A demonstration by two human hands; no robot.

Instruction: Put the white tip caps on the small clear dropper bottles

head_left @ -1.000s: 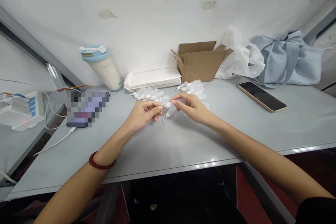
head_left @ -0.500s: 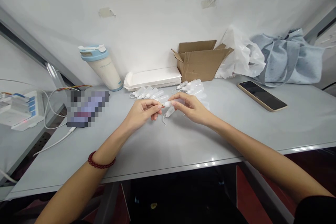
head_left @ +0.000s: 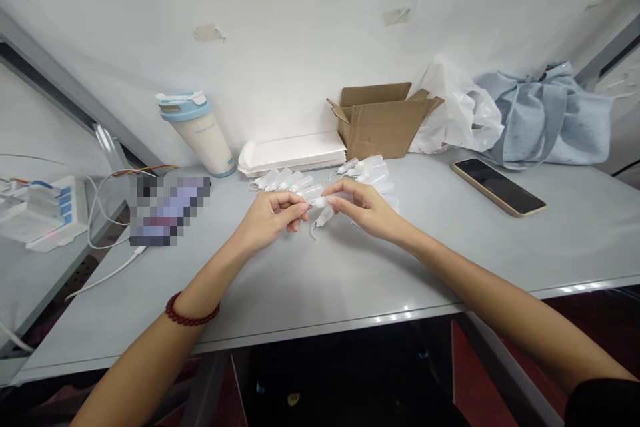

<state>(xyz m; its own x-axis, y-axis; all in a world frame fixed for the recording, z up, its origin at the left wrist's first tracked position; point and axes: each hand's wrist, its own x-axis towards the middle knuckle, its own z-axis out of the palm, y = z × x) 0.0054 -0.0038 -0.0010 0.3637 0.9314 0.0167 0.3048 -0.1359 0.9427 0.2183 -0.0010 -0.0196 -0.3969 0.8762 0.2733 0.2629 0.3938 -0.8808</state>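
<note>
My right hand [head_left: 364,209] pinches a small translucent squeeze bottle with a white neck [head_left: 320,202], which points left. The bottle's body is mostly hidden behind my fingers. My left hand [head_left: 273,217] is closed at the bottle's thin tip, thumb against forefinger. The tip is too small to make out clearly. Just below and behind the hands lies another bottle with a thin curved tail [head_left: 323,217]. Several similar bottles [head_left: 287,180] lie in a row behind my left hand. Behind my right hand is a further group of bottles [head_left: 371,170].
At the back stand a cup [head_left: 200,137], a stack of flat white boxes [head_left: 295,150] and an open cardboard box [head_left: 383,127]. A plastic bag [head_left: 457,110] and a blue cloth bag [head_left: 575,120] are at right, near a phone [head_left: 500,187]. A blurred-out device [head_left: 170,210] with cables lies left.
The view has shifted slightly, so the background sits a little lower. Both hands keep nearly the same place, and a slightly wider gap shows between the left fingertips and the bottle's neck.
</note>
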